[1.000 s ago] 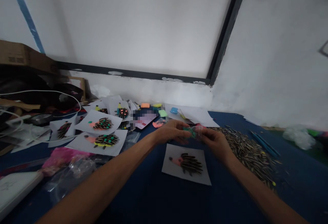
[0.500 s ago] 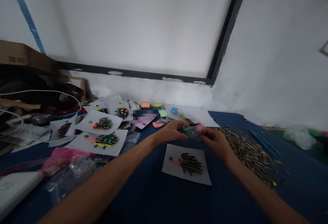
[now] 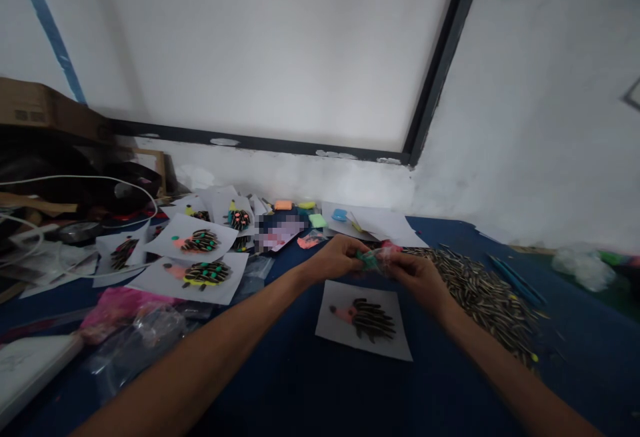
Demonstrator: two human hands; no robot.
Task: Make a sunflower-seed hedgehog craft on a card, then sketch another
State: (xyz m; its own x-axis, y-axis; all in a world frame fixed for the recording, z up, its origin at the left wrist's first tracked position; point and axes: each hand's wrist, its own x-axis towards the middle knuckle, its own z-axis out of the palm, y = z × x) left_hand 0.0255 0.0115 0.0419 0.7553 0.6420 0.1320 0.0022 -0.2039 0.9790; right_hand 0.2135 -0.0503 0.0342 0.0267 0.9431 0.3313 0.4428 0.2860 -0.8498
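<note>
Between my two hands is a small clear plastic packet (image 3: pixel 373 260) with something green, probably soft clay, inside. My left hand (image 3: pixel 337 257) pinches its left end, fingers closed. On the other end, my right hand (image 3: pixel 417 274) grips the crinkled clear plastic. Just below them, a white paper square (image 3: pixel 330 344) lies on the blue table. It bears a hedgehog figure (image 3: pixel 370 320) with a pink face, dark nose and spines of striped seeds. A pile of striped sunflower seeds (image 3: pixel 480 297) spreads beside my right forearm.
Several finished-looking hedgehog cards (image 3: pixel 155 280) lie at left, near a pink plastic bag (image 3: pixel 113 310) and clear wrappers. Along the back sit an orange clay block (image 3: pixel 283 205), a green one (image 3: pixel 318 221) and a blue one (image 3: pixel 339 215). Blue tweezers (image 3: pixel 517 280) rest right of the seeds.
My fingers have shifted slightly on the packet, and less green shows between them. Both hands stay above the hedgehog card, which has not moved.
</note>
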